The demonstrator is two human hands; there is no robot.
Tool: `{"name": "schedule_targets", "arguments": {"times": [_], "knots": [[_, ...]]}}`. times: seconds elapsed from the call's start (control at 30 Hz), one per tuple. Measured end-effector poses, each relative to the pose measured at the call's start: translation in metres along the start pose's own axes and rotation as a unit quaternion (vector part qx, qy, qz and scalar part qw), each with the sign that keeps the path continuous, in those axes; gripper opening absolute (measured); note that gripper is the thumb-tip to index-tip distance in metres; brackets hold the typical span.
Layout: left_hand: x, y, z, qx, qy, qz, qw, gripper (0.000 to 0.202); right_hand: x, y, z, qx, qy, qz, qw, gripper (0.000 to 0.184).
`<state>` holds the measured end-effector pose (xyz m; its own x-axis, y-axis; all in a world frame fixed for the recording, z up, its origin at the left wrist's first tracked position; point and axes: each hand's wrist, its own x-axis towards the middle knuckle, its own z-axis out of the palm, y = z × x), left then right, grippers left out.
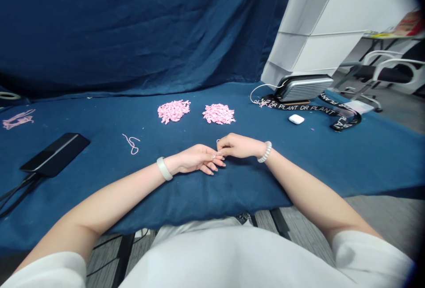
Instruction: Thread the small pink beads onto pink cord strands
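Meeting above the blue cloth (pixel 312 159), the left hand (pixel 195 159) and right hand (pixel 238 145) curl their fingertips together over something too small to make out, their grip unclear; like the nearby pink cord (pixel 131 144), it would likely handle light and limp, best pinched near an end.

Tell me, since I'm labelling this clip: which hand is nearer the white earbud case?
Right. The right hand lies closer, with the white earbud case ahead of it and to its right on the blue cloth. The left hand is farther, on the right hand's other side.

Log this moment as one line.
left hand: touching right hand | right hand: held item unclear | nearby: pink cord loop, two pink piles
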<state>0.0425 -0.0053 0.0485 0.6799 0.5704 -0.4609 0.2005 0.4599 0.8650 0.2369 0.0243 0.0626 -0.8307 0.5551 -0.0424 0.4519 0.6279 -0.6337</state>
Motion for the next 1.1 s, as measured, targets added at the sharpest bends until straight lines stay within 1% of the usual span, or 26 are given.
{"name": "schedule_targets", "arguments": {"times": [0.07, 0.13, 0.2, 0.3, 0.37, 0.43, 0.5, 0.6, 0.67, 0.77, 0.97, 1.1], "knots": [[-0.001, 0.001, -0.002, -0.028, -0.011, 0.006, 1.0, 0.035, -0.001, -0.001, -0.002, 0.009, 0.009, 0.012, 1.0, 0.027], [-0.002, 0.002, -0.004, -0.054, -0.003, 0.024, 0.998, 0.032, -0.001, -0.002, -0.004, 0.021, 0.029, 0.024, 0.999, 0.028], [-0.003, 0.002, -0.005, -0.068, 0.031, 0.061, 0.995, 0.028, -0.001, -0.004, -0.004, 0.047, 0.06, 0.03, 0.997, 0.028], [0.0, -0.001, -0.005, -0.079, 0.112, 0.152, 0.979, 0.03, 0.001, -0.005, -0.001, 0.127, 0.121, 0.025, 0.984, 0.027], [0.002, -0.004, -0.004, -0.085, 0.149, 0.207, 0.963, 0.034, 0.004, -0.005, 0.004, 0.206, 0.156, 0.015, 0.966, 0.03], [0.005, -0.006, -0.001, -0.09, 0.174, 0.243, 0.95, 0.037, 0.008, -0.004, 0.012, 0.289, 0.181, 0.008, 0.94, 0.032], [0.006, -0.007, 0.001, -0.095, 0.198, 0.259, 0.941, 0.04, 0.013, -0.003, 0.021, 0.354, 0.195, 0.007, 0.915, 0.034], [0.006, -0.008, 0.003, -0.109, 0.225, 0.262, 0.932, 0.043, 0.019, -0.004, 0.034, 0.42, 0.194, 0.011, 0.887, 0.034], [0.006, -0.008, 0.004, -0.117, 0.229, 0.261, 0.931, 0.04, 0.023, -0.007, 0.042, 0.452, 0.198, 0.015, 0.87, 0.033], [0.005, -0.009, 0.006, -0.138, 0.215, 0.27, 0.928, 0.033, 0.026, -0.011, 0.048, 0.484, 0.216, 0.021, 0.848, 0.035], [0.003, -0.008, 0.008, -0.164, 0.199, 0.272, 0.927, 0.026, 0.028, -0.016, 0.051, 0.549, 0.204, 0.026, 0.81, 0.035], [0.002, -0.005, 0.007, -0.156, 0.193, 0.273, 0.93, 0.023, 0.028, -0.019, 0.051, 0.575, 0.196, 0.019, 0.794, 0.033]]}}
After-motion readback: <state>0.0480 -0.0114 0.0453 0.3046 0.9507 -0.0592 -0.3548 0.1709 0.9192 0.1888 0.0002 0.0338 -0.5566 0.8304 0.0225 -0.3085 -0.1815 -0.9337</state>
